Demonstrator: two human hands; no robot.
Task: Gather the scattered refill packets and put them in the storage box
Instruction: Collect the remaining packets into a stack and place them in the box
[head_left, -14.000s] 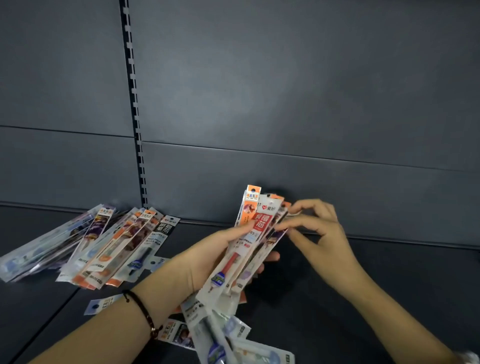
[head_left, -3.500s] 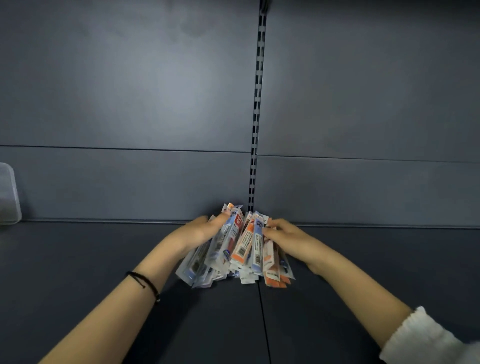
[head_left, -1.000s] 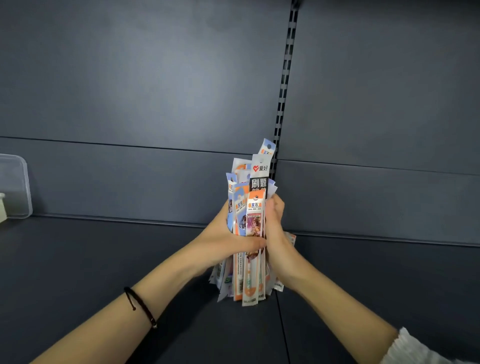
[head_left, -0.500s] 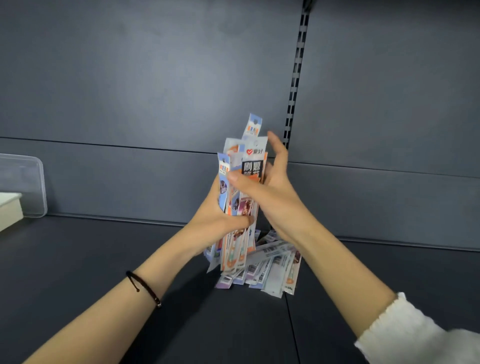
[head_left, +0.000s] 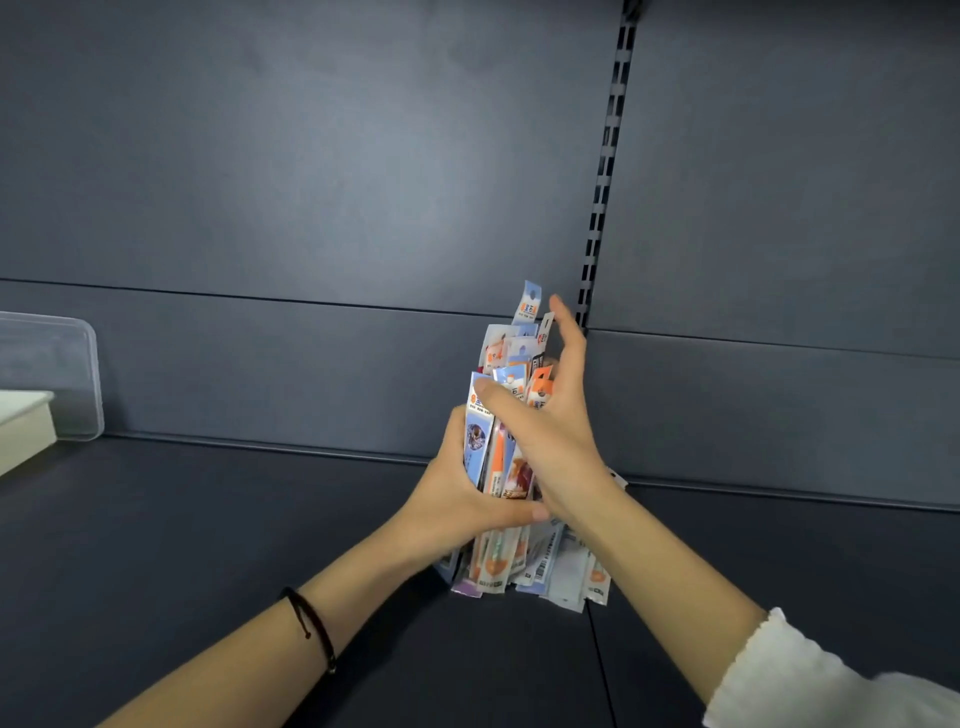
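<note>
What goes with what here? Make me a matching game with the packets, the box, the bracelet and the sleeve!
Things:
1. refill packets
2. storage box
3. bracelet
4. sleeve

Places:
A. round the left wrist
B. at the far left of the shelf
C. on the right arm
D. held upright in the left hand

Pairs: 1-D, 2-B, 3-A, 4-C

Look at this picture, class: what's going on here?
A person holds a bundle of refill packets on end on a dark shelf. The left hand grips the bundle's middle; the right hand, fingers straight, steadies its upper side. The bundle is not boxed yet: a clear plastic container sits far left.
</note>
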